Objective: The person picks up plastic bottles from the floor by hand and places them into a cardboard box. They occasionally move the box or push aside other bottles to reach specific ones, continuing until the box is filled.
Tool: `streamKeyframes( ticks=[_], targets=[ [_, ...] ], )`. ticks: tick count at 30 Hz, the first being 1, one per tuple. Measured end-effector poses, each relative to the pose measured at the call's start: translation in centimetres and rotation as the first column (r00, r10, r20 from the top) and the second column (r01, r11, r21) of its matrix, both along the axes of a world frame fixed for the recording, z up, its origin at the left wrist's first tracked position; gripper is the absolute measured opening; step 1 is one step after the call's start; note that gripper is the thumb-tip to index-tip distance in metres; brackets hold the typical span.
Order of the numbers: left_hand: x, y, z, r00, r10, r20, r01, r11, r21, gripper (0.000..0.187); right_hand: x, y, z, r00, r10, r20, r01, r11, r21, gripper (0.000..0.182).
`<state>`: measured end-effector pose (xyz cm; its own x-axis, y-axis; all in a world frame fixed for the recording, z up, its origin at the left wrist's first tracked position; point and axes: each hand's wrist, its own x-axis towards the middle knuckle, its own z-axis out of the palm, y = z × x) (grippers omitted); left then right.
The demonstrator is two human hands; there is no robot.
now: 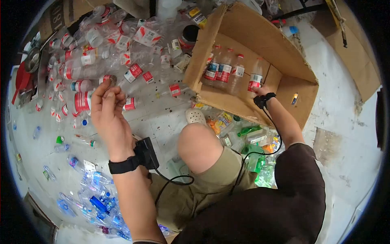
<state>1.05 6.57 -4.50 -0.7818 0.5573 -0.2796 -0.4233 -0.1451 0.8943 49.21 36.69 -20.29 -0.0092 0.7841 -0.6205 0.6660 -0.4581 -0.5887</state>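
Observation:
My right hand reaches into the cardboard box and is closed around the lower part of a clear plastic bottle with a red-and-white label. To its left inside the box, several similar bottles with red caps stand side by side. My left hand is raised over the pile, its fingers loosely curled and apart, with nothing visible in them. Just behind it lies a bottle with a red label; I see no grip on it. Each wrist wears a black strap with a cable.
A large heap of clear bottles with red labels spreads across the upper left. Blue-tinted bottles lie at lower left, green ones beside my knee. A red pan is at far left, a cardboard sheet at right.

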Motion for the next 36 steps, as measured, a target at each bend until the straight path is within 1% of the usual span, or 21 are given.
streamKeyframes(
  ticks=[2,3,4,6,11,13,16,17,18,19,20,21,22,23,24,25,26,30,31,34,36],
  targets=[
    [0.3,0.7,-0.2,1.000,-0.009,0.015,0.009,1.000,-0.015,0.029,-0.1,0.3,-1.4,0.860,0.134,0.493,-0.093,0.990,-0.107,0.047],
    [0.5,1.1,-0.3,1.000,-0.008,0.030,0.009,1.000,-0.026,0.029,0.0,-0.1,-2.9,0.941,0.097,0.323,-0.074,0.994,-0.083,0.047],
    [0.7,1.5,-0.4,0.999,-0.009,0.031,0.010,0.999,-0.032,0.029,0.0,0.3,-3.8,0.941,0.098,0.324,-0.073,0.993,-0.089,0.047],
    [1.3,2.1,-0.4,0.999,-0.045,0.026,0.047,0.997,-0.054,0.029,-2.9,0.1,-3.3,0.791,0.277,0.545,-0.201,0.960,-0.197,0.049],
    [1.9,3.2,-0.7,0.997,-0.075,0.012,0.076,0.995,-0.060,0.027,-2.6,0.3,-6.9,0.907,0.187,0.377,-0.102,0.967,-0.235,0.051],
    [1.9,3.3,-0.6,0.997,-0.079,0.017,0.080,0.994,-0.073,0.027,0.5,1.3,-10.6,0.939,0.279,0.200,-0.233,0.946,-0.226,0.054],
    [2.0,3.3,-0.6,0.995,-0.101,-0.001,0.101,0.991,-0.089,0.026,-1.4,-0.4,-6.8,0.969,0.138,0.203,-0.123,0.989,-0.085,0.038],
    [2.2,3.3,-0.4,0.994,-0.103,-0.020,0.100,0.988,-0.115,0.026,-4.7,-1.1,-2.3,0.859,0.224,0.460,-0.209,0.974,-0.085,0.039],
    [2.2,3.2,-0.4,0.994,-0.100,-0.042,0.093,0.985,-0.144,0.026,-2.3,0.4,-3.9,0.776,0.403,0.486,-0.294,0.912,-0.287,0.049],
    [2.2,3.0,-0.8,0.992,-0.106,-0.062,0.095,0.982,-0.162,0.026,-1.4,1.2,-5.0,0.575,0.473,0.668,-0.439,0.867,-0.235,0.034],
    [2.4,2.9,-0.7,0.994,-0.090,-0.067,0.077,0.982,-0.170,0.030,7.6,4.8,-13.7,0.496,0.559,0.664,-0.696,0.713,-0.080,0.022],
    [2.2,2.5,-1.3,0.991,-0.113,-0.071,0.102,0.985,-0.140,0.029,1.2,2.6,-6.0,0.012,0.656,0.754,-0.897,0.340,-0.282,0.014],
    [2.1,2.3,-1.5,0.990,-0.125,-0.069,0.116,0.986,-0.118,0.029,6.3,5.3,-10.4,0.387,0.528,0.755,-0.797,0.603,-0.013,0.018],
    [2.2,2.3,-1.7,0.988,-0.139,-0.067,0.132,0.987,-0.093,0.028,0.4,3.4,-3.6,0.554,0.530,0.642,-0.652,0.756,-0.061,0.025],
    [2.5,2.3,-2.1,0.984,-0.150,-0.096,0.141,0.986,-0.092,0.027,1.2,3.4,-4.2,0.836,0.499,0.227,-0.549,0.763,0.342,0.030],
    [2.8,2.4,-2.3,0.978,-0.166,-0.123,0.156,0.984,-0.086,0.025,-4.8,0.3,1.3,0.934,0.324,-0.151,-0.278,0.924,0.261,0.029],
    [3.2,2.4,-2.3,0.978,-0.183,-0.102,0.176,0.982,-0.072,0.023,-11.6,-3.3,7.4,0.882,0.033,-0.470,0.013,0.996,0.093,0.028],
    [3.5,2.2,-2.1,0.969,-0.205,-0.140,0.191,0.976,-0.109,0.018,-24.4,-9.9,16.8,0.775,0.149,-0.614,-0.218,0.975,-0.039,0.024],
    [3.5,2.1,-1.8,0.971,-0.191,-0.143,0.176,0.978,-0.111,0.018,-28.7,-11.8,18.5,0.741,0.285,-0.608,-0.380,0.924,-0.031,0.026],
    [3.2,2.0,-0.4,0.988,-0.147,-0.055,0.142,0.987,-0.078,0.017,-39.3,-15.0,17.7,0.557,0.488,-0.671,-0.719,0.689,-0.095,0.032],
    [2.4,1.3,-0.3,0.965,0.040,-0.260,-0.056,0.997,-0.054,0.016,-43.8,-14.5,12.9,0.231,0.555,-0.799,-0.926,0.379,-0.004,0.039]
  ],
)
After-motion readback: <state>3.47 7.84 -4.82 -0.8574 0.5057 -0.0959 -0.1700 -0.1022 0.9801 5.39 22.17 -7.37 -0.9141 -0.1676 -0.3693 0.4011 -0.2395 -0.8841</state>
